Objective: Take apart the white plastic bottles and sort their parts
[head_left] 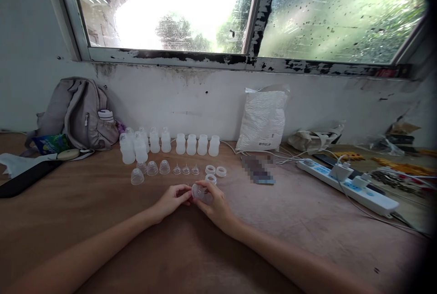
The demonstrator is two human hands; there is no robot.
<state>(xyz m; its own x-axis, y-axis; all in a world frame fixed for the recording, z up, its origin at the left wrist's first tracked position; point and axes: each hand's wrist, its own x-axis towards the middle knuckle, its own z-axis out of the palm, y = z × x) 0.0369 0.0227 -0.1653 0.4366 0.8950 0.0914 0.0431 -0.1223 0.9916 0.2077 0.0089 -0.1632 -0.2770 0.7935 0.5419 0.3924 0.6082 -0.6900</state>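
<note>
- Hands meet low over the desk (pixel 290 221), a clear plastic piece (pixel 197 192) between them; the right hand (pixel 215 205) grasps it, thumb below and fingers above.
- Fingertips of the left hand (pixel 174 199) are bent together at the piece's rim; whether they grip it, I cannot tell.
- Both forearms slant inward from the lower corners, wrists low and fairly straight.
- Just beyond the right hand lie three white rings (pixel 210 179), with three clear nipples (pixel 185 170) left of them and clear domed caps (pixel 137 176) farther left.
- Behind these, frosted bottles (pixel 191 145) stand upright, some capped.
- Right, a power strip (pixel 362 194) holds plugged-in chargers.
- Against the wall sit a grey backpack (pixel 82 114) and a white package (pixel 262 119).
</note>
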